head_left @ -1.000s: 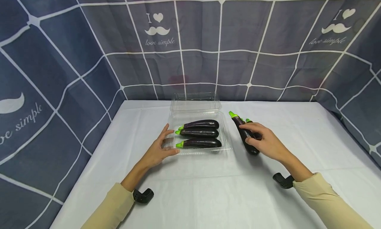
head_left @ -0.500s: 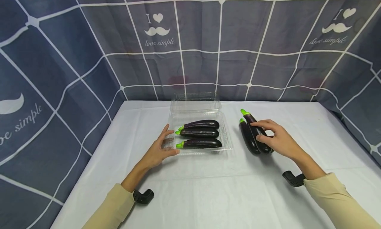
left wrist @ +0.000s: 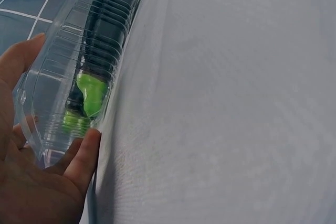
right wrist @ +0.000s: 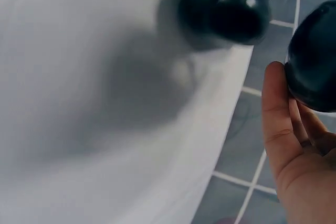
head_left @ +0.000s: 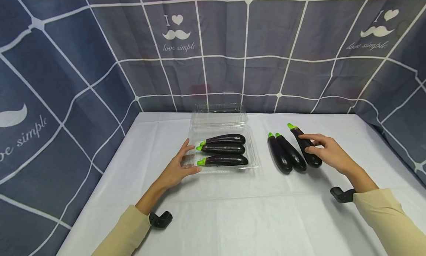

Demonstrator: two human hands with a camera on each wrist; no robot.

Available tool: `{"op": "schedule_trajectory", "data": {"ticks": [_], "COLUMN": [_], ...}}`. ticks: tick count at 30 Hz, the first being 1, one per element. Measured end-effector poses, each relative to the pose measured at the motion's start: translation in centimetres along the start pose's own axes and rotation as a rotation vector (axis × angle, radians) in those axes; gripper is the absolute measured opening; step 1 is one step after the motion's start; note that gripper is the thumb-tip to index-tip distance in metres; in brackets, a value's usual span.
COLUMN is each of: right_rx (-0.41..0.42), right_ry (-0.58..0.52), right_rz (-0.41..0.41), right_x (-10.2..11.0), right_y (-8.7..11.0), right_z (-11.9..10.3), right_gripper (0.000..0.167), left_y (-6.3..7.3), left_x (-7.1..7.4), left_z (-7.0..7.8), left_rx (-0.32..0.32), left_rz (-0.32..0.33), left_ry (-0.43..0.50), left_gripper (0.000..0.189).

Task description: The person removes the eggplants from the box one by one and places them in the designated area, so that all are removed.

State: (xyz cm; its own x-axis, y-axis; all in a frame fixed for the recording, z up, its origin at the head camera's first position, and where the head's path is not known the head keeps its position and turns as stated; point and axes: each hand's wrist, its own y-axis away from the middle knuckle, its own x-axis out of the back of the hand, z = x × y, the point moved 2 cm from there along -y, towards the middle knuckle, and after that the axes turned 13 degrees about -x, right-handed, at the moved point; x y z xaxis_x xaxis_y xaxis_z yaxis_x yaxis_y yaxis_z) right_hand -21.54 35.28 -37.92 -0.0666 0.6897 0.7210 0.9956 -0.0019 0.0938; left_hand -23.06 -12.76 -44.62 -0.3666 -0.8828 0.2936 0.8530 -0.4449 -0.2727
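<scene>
My right hand [head_left: 324, 151] holds a dark purple eggplant [head_left: 305, 147] with a bright green stem, thumb on the near side and fingers across it. To its left, two more eggplants [head_left: 279, 153] lie side by side on the white tablecloth. A clear plastic clamshell box [head_left: 252, 147] stands with its lid [head_left: 219, 117] folded back; inside lie three eggplants [head_left: 222, 148], stems to the left. At the box's left wall my left hand [head_left: 176, 169] rests with fingers spread. In the left wrist view, thumb and fingers [left wrist: 84, 163] touch the ribbed plastic side.
White cloth [head_left: 233, 219] covers the table. A dark blue curtain [head_left: 219, 76] with white grid lines hangs behind the table's back edge and along both sides. Each wrist carries a small black camera mount [head_left: 160, 219].
My right hand has moved right with its eggplant, away from the box and past the two lying eggplants, which now show fully. The left hand and the box have stayed put.
</scene>
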Motion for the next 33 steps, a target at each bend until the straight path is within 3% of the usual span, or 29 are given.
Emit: {"op": "schedule_trajectory", "data": {"ticks": [7,33], "right_rx": [-0.017,-0.020], "right_ry": [0.015,0.115], "right_rz": [-0.002,-0.112], "right_x": [0.1,-1.7], "right_y": [-0.6,-2.5], "right_z": [1.7,2.4], "right_gripper": [0.043,0.048], "left_y": [-0.1,0.0], "left_x": [-0.1,-0.1], "left_z": [0.0,-0.1], "left_rx": [-0.007,-0.007], "left_rz": [-0.003,-0.001], "left_ry": [0.000,0.019], "left_gripper": [0.084,0.081]}}
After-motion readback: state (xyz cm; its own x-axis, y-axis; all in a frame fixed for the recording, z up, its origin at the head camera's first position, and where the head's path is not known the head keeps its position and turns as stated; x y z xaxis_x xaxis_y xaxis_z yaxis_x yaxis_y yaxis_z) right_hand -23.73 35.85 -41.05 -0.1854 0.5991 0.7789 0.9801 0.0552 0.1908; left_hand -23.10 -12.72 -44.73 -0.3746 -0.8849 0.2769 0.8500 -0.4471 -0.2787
